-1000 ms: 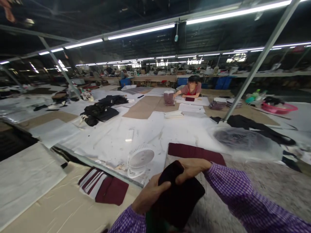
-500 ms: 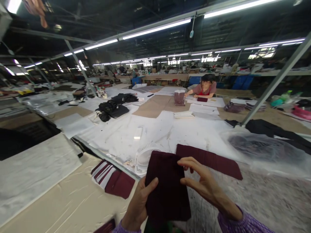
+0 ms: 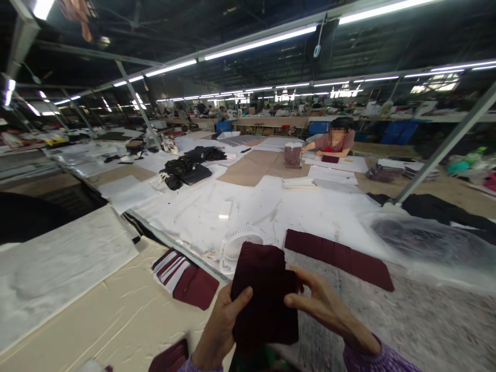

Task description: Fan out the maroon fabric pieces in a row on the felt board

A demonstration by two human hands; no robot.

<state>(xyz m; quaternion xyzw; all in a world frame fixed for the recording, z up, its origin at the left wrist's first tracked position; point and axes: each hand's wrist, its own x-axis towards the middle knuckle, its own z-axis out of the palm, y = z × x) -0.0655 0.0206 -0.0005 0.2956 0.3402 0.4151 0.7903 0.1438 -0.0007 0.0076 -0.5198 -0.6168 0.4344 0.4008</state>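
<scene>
Dark maroon fabric (image 3: 258, 310) is held up between both hands, long axis running away from the wearer, outline stepped at the far right. Left hand (image 3: 219, 328) is clamped on the left edge, thumb on top. Right hand (image 3: 323, 305) pinches the right edge; neither is nearer, both in contact. Beyond the far edge stands a white fan (image 3: 242, 237), partly covered; beyond the right hand lies a maroon strip (image 3: 341, 258).

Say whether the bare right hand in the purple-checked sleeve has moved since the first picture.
Yes, downward: the right hand overlapped the long maroon fabric strip then; now it sits below it in view.
</scene>
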